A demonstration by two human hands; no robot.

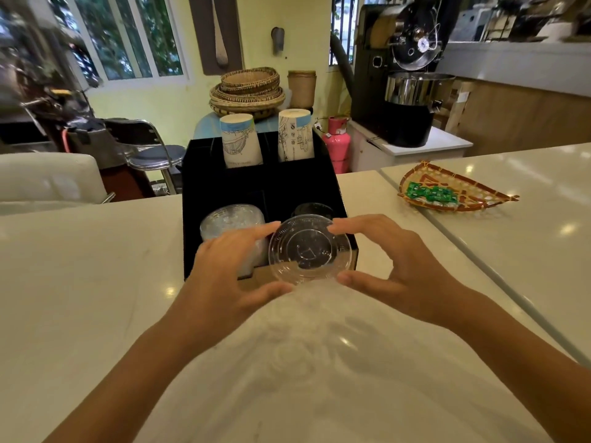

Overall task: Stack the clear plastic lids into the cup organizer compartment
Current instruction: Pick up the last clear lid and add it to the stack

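A crinkled clear plastic bag [319,353] lies nearest on the table [80,282], between the forearms. Just beyond it, the left hand [230,270] and right hand [393,260] pinch one clear lid [310,247] by its rim, thumbs on the near edge and fingers on the far edge, holding it over the front right compartment of the black organizer [256,183]. A stack of clear lids [230,220] fills the front left compartment; two paper cup stacks [241,140] stand behind. A woven tray [454,190] sits well apart to the right
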